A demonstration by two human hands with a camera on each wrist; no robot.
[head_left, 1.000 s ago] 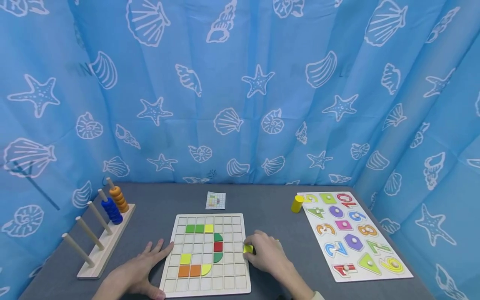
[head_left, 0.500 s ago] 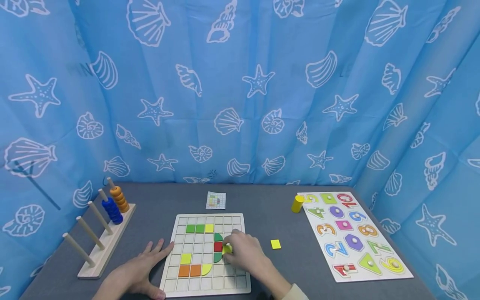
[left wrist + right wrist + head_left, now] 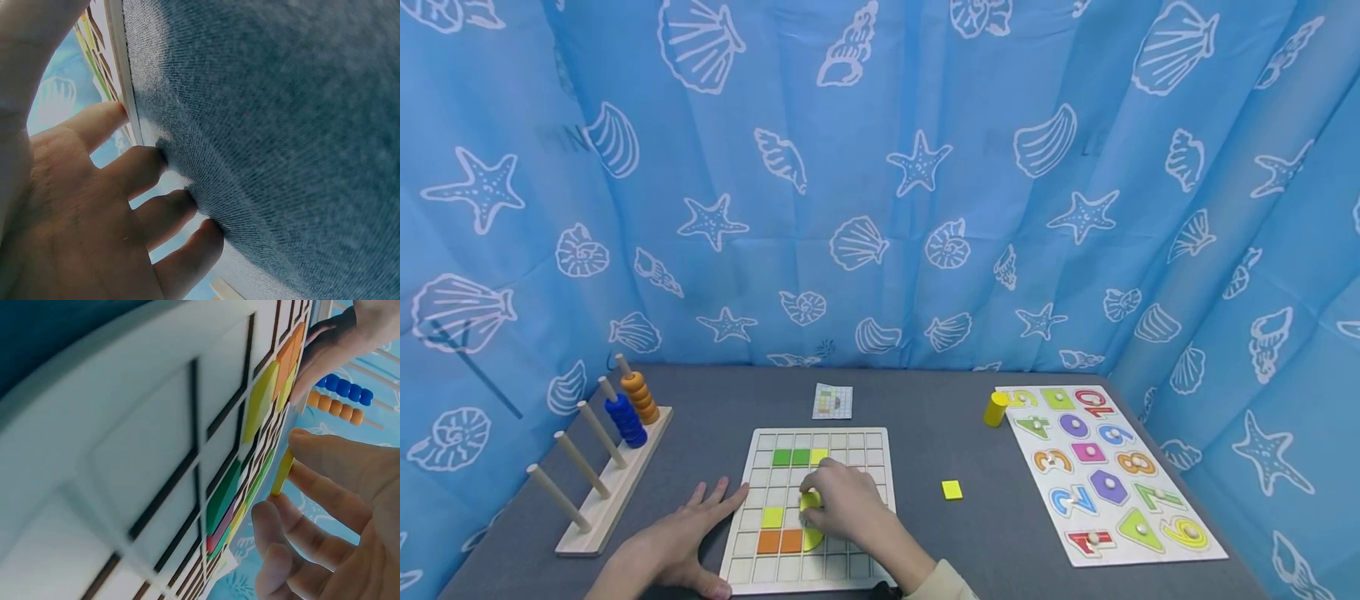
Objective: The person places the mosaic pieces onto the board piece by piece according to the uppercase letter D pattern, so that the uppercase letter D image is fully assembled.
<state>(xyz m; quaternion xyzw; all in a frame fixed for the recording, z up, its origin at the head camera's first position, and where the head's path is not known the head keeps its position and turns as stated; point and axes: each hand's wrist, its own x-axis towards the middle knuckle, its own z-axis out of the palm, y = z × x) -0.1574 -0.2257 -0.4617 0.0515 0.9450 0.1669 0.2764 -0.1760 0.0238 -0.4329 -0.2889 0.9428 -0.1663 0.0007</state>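
A white grid board [image 3: 859,575] lies on the table. My right hand [image 3: 850,504] is over its middle, pinching a yellow tile [image 3: 283,472] between thumb and fingertips. Just below that tile lies a yellow quarter-round tile [image 3: 812,539], beside two orange tiles [image 3: 779,542] and under a yellow square [image 3: 772,517]. Two green squares [image 3: 792,457] and one yellow square [image 3: 819,456] fill part of an upper row. In the right wrist view, a dark green tile [image 3: 223,497] shows; the head view has it hidden behind my right hand. My left hand [image 3: 673,542] rests with spread fingers at the board's left edge.
A loose yellow square tile [image 3: 951,490] lies right of the board. Behind it sits a small pattern card [image 3: 832,402]. At left stands a peg stand [image 3: 613,487] with blue and orange beads. A yellow cylinder [image 3: 996,409] stands by a number puzzle [image 3: 1112,475] at right.
My right hand has carried the yellow tile leftward from the board's right edge to its middle, uncovering the loose yellow tile on the table. My left hand has stayed put.
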